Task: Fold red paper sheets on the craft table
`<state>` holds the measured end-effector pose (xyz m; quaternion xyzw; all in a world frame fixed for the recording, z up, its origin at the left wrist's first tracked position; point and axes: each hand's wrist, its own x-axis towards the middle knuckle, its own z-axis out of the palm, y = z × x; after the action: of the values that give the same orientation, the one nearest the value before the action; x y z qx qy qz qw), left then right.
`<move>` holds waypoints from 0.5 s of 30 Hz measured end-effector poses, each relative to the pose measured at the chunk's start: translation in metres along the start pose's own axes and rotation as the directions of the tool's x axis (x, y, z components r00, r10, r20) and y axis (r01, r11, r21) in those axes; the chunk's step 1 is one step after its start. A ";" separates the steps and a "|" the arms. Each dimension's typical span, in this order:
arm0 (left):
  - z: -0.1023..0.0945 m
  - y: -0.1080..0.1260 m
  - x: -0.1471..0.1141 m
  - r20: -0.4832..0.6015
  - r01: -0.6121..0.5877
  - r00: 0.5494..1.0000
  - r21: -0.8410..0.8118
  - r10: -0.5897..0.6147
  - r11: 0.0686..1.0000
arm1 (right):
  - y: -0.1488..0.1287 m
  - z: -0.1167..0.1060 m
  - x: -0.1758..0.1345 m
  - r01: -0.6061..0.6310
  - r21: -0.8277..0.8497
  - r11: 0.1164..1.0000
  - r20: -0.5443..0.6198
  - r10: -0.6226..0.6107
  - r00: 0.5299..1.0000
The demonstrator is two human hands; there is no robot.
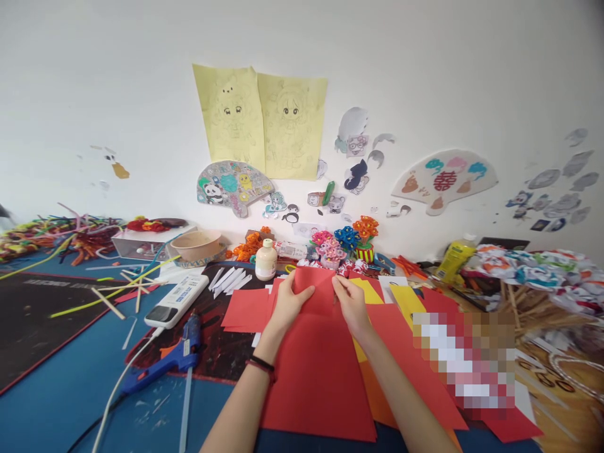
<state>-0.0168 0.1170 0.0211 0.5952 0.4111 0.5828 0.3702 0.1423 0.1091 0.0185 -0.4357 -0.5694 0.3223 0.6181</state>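
Observation:
A small sheet of red paper (317,289) is raised between my two hands, above a stack of larger red sheets (316,377). My left hand (290,299) grips its left side, thumb on the front. At the right edge my right hand (350,303) pinches the same sheet between thumb and fingers. Smaller red squares (245,309) lie just left of my left hand. Yellow paper (370,290) and more red paper (401,340) spread out beside my right hand.
To the left lie a blue glue gun (182,357), a white power strip (178,301) with its cable, and white paper strips (229,280). A cream bottle (266,260) stands behind, near pipe-cleaner flowers (346,239). A yellow bottle (455,257) leans at the right.

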 end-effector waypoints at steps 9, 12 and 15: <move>0.000 0.002 -0.001 -0.023 0.010 1.000 0.066 -0.009 0.998 | -0.004 0.001 -0.001 0.012 -0.017 1.000 0.005 -0.012 1.000; 0.000 0.003 -0.001 -0.021 0.004 1.000 0.070 -0.003 0.998 | -0.003 0.001 -0.001 0.012 -0.026 1.000 0.006 -0.012 1.000; -0.001 0.003 -0.001 -0.015 0.003 1.000 0.058 -0.002 0.998 | -0.002 0.000 -0.001 0.017 -0.047 0.999 0.016 -0.016 1.000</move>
<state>-0.0173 0.1152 0.0240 0.6009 0.4312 0.5746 0.3505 0.1422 0.1070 0.0201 -0.4429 -0.5850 0.3073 0.6060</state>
